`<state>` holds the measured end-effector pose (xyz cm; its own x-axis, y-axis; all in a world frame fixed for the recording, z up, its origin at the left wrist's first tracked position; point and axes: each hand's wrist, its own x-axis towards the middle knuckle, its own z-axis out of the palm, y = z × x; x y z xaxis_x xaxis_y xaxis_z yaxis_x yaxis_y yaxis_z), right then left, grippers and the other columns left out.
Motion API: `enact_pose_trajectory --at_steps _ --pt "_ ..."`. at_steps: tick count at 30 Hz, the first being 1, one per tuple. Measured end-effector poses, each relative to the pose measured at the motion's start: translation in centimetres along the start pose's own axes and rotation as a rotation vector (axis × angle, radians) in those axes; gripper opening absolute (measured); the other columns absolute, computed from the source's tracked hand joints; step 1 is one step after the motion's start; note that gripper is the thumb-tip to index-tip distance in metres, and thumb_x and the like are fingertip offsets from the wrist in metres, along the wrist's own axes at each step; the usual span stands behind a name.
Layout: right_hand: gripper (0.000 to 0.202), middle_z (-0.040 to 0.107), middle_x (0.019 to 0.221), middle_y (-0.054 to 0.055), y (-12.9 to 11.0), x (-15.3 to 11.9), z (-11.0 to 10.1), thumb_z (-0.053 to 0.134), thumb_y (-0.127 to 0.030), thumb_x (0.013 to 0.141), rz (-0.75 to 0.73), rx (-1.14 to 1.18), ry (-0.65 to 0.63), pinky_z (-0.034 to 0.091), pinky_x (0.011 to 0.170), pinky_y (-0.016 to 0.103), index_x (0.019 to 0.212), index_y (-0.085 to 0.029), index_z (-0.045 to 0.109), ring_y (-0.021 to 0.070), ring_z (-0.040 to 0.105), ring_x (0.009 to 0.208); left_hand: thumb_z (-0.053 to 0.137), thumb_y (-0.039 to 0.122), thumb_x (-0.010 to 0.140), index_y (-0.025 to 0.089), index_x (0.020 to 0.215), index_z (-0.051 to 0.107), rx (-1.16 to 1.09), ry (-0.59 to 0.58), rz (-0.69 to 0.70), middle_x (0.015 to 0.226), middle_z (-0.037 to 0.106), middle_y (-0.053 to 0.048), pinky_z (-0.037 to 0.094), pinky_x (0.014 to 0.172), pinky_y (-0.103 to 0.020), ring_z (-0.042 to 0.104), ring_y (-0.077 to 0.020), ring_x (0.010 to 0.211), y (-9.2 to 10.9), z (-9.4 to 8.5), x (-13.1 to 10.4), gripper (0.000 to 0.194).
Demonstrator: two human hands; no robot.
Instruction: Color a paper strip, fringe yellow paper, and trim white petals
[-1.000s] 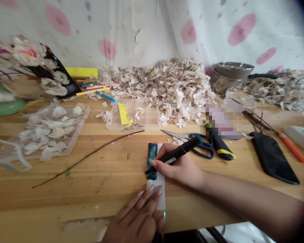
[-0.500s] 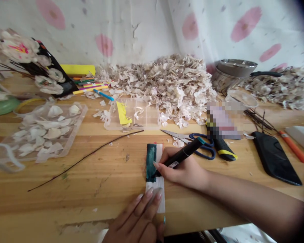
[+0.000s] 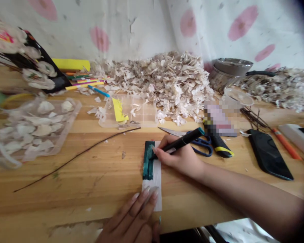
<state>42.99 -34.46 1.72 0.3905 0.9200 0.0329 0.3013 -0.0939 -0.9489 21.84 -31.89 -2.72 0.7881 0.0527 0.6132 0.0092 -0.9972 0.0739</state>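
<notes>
A black marker (image 3: 178,141) with a teal end is pinched in my right hand (image 3: 182,160). Its tip meets a white paper strip (image 3: 157,184), whose upper left part is coloured dark teal. My left hand (image 3: 133,217) lies with fingers stretched out over the strip's lower part, pressing it to the wooden table. Blue-handled scissors (image 3: 200,148) rest just beyond my right hand, partly hidden by it and the marker. To the left a thin dark stem (image 3: 78,155) lies across the table.
Behind is a big heap of pale dried flakes (image 3: 164,81). At left sits a clear tray (image 3: 71,125) of pale petals; a divided clear box (image 3: 144,111) holds yellow paper. A black phone-like object (image 3: 271,155), an orange pen (image 3: 286,143) and a metal pot (image 3: 223,79) are on the right.
My right hand has moved the marker tip slightly up the strip, and the teal patch reaches a little farther right. My left hand keeps its place on the paper. The whole view has shifted slightly.
</notes>
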Motion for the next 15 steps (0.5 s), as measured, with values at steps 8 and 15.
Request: enact_pose_trajectory --at_steps 8,15 --pt "0.034 0.044 0.045 -0.007 0.2 0.4 -0.1 0.066 -0.042 0.078 0.109 0.298 0.092 0.025 0.037 0.019 0.062 -0.018 0.048 0.0059 0.036 0.04 0.036 0.012 0.095 0.018 0.07 0.06 -0.03 -0.019 -0.006 0.107 0.073 -0.001 0.025 0.115 -0.026 0.068 -0.0112 0.1 -0.2 -0.3 0.2 0.035" --pt "0.024 0.049 0.053 -0.004 0.1 -0.7 -0.6 0.063 -0.031 0.079 -0.038 0.074 0.024 0.035 0.044 0.02 0.063 -0.018 0.05 0.0078 0.041 0.049 0.047 0.013 0.091 0.016 0.073 0.063 -0.03 0.019 -0.132 0.108 0.073 -0.004 0.029 0.115 -0.027 0.066 -0.013 0.104 0.9 0.0 0.3 0.024"
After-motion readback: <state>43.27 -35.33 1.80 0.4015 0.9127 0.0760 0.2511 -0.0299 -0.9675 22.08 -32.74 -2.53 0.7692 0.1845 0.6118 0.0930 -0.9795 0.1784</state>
